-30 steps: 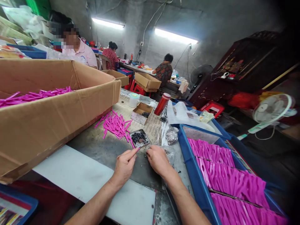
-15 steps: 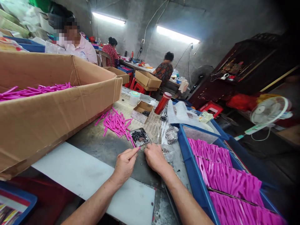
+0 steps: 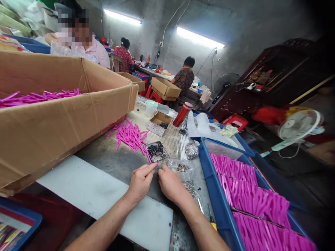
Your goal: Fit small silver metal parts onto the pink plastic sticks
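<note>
My left hand (image 3: 140, 182) is closed in a pinch on a thin pink plastic stick (image 3: 154, 165) just above the metal table top. My right hand (image 3: 170, 183) is curled close beside it, fingertips meeting the stick's end; what it holds is hidden. Just beyond lie a small tray of dark metal bits (image 3: 156, 151) and a loose pile of pink sticks (image 3: 130, 135). A clear bag of small metal parts (image 3: 182, 168) lies to the right of my right hand.
A big cardboard box (image 3: 65, 115) with pink sticks fills the left. A blue crate (image 3: 217, 188) of stacked pink pieces stands on the right. A white board (image 3: 99, 198), a small carton (image 3: 158, 124), a red flask (image 3: 182, 114) and a fan (image 3: 299, 126) are around. Other people work behind.
My right hand has slid left, closer to my left hand, uncovering the bag of metal parts. The left hand keeps its pinch on the stick. The view has tilted slightly.
</note>
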Demonstrator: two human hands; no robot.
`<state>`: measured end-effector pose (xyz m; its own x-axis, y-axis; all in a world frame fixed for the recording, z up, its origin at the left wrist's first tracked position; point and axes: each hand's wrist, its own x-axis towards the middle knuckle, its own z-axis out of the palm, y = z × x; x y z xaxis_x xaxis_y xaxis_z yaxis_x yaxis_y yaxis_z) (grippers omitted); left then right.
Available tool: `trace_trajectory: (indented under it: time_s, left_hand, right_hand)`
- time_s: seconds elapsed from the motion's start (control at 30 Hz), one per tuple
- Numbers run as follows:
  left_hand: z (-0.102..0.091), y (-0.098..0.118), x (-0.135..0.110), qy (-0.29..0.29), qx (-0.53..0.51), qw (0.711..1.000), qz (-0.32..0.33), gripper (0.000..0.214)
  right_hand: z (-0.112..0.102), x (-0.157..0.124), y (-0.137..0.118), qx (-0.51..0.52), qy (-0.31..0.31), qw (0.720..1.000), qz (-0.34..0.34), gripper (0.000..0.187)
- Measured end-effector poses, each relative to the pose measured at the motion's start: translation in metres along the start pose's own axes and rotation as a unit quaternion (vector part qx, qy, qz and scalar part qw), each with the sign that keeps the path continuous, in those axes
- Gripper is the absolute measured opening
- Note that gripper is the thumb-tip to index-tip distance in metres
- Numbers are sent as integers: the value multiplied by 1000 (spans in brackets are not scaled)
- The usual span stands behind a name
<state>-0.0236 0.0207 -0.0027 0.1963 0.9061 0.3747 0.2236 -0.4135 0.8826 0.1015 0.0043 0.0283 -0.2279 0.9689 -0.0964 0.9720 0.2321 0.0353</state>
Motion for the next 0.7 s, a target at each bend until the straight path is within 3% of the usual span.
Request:
trace_trajectory:
  time_s: [0.23, 0.7]
  left_hand:
    - [0, -1, 0, 5, -9, 1000, 0, 31]
    - [-2, 1, 1, 8, 15, 1000, -2, 32]
  right_hand:
    - [14, 10, 2, 99, -5, 995, -5, 19]
    - [19, 14, 12, 118, 28, 992, 20, 19]
